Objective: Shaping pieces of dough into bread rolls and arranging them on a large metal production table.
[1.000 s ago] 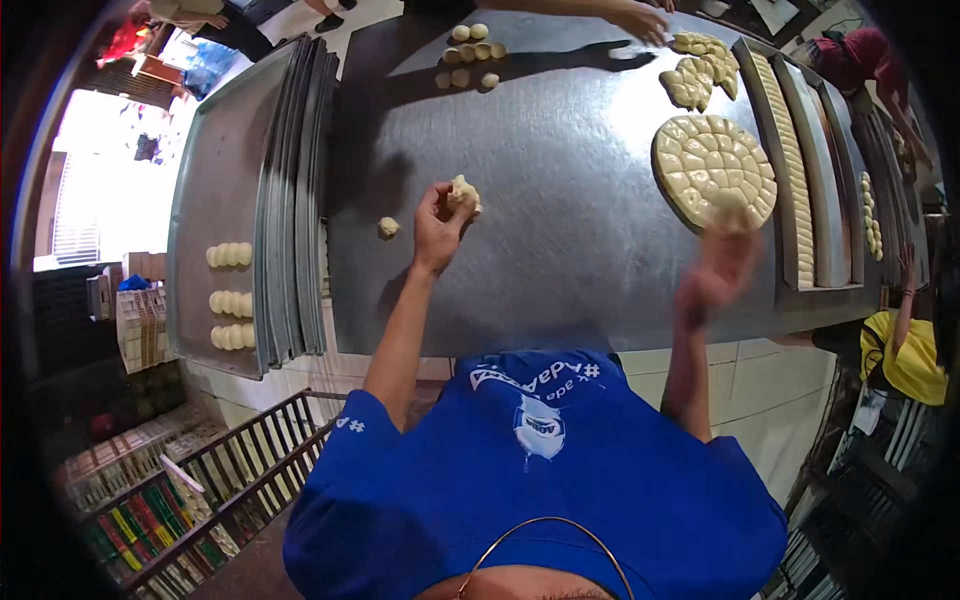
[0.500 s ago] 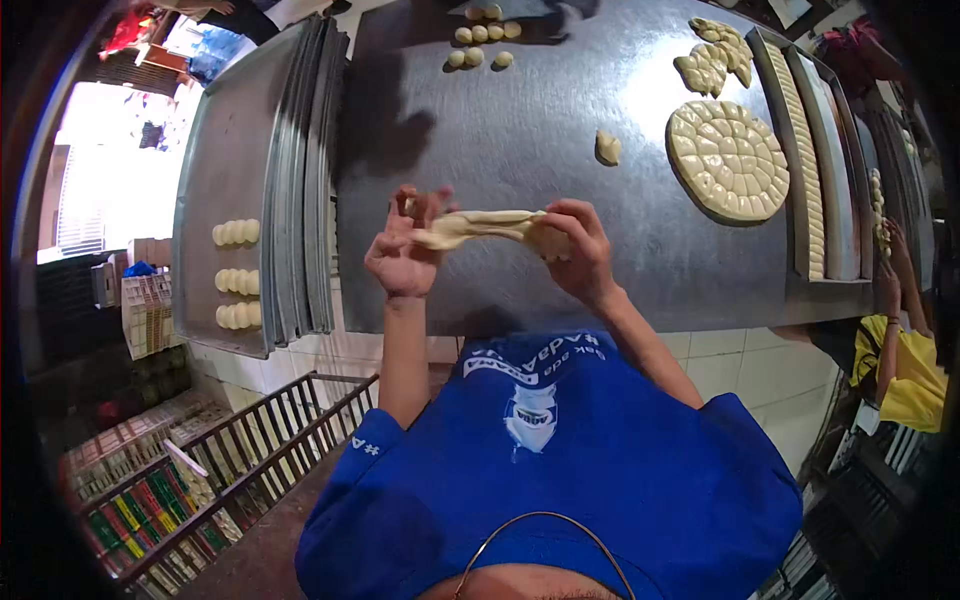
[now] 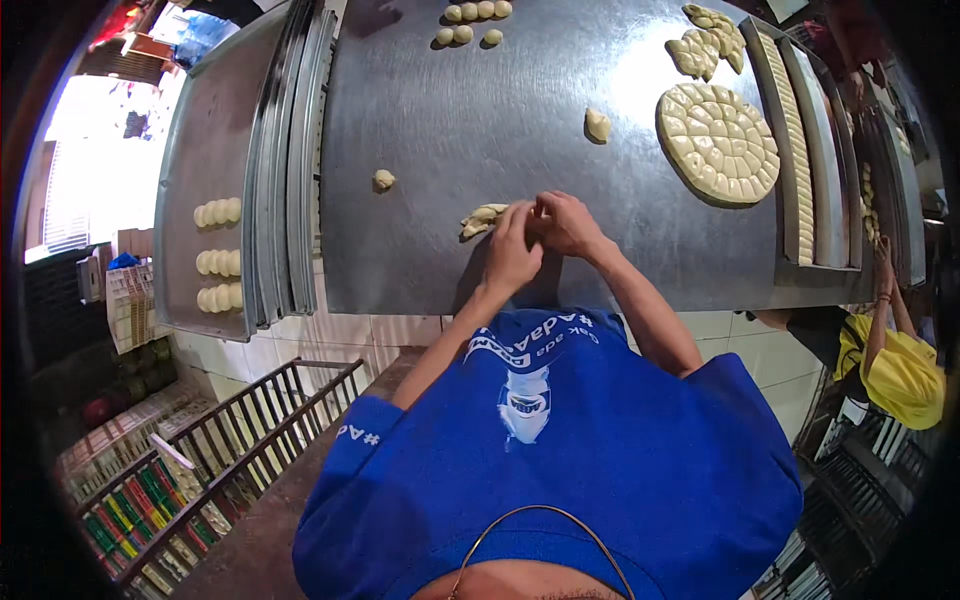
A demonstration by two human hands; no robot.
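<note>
My left hand [image 3: 513, 248] is closed over a crumpled strip of pale dough [image 3: 483, 219] low on the steel table, and the strip's end sticks out to the left. Against it is my right hand [image 3: 568, 222], its fingers curled in and touching the left fingers. Whatever lies between the two hands is hidden by them. A small dough lump [image 3: 384, 180] sits alone to the left of my hands. Another loose dough piece [image 3: 598, 125] lies farther off, to the right.
A scored dough round [image 3: 718, 145] and dough pieces [image 3: 698, 52] occupy the right of the table [image 3: 450, 130]. Several dough balls [image 3: 478, 11] stand at the far edge. Upright trays [image 3: 290, 170] line the left, beside a tray of rolls [image 3: 218, 213]. A co-worker in yellow [image 3: 900, 375] is at right.
The dough stretched between my raised hands is now down on the table, gathered under them. My left hand has moved right to meet the right one. A small lump now lies at left.
</note>
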